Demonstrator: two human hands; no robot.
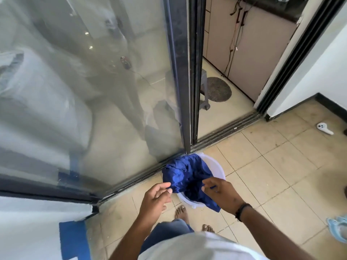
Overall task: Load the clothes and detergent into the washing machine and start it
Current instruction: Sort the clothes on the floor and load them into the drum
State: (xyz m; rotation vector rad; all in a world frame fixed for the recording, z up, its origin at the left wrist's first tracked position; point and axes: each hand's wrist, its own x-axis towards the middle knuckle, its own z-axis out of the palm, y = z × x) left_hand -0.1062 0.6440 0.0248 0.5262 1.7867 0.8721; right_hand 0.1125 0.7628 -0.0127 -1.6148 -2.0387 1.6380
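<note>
A crumpled royal-blue cloth garment [185,175] is lying draped over and partly inside a round white plastic bucket [216,166], which is standing on the beige tiled floor [281,166] right against the dark track of the sliding glass door [93,81], near where the door's frame is meeting the open doorway.

The garment is looking light, soft and limp; it will likely sag and trail when lifted, and a loose end is already hanging over the bucket's near rim. Gathering it by bunched folds in the middle, rather than by a single edge, should be keeping it from dragging or catching on the rim.

The left hand [156,196] is hovering at the garment's near left edge, its fingers [165,185] loosely curled and the thumb tip seeming to be just touching the fabric; whether it is actually pinching the cloth cannot be told. The right hand [219,194], wearing a dark band at the wrist, is reaching over the bucket with its fingers [207,183] bent down onto the fabric, appearing to be pinching a fold of it.

The white body at the near left, with blue tape, may be the washing machine [28,222]; loading seems to be barely beginning.
</note>
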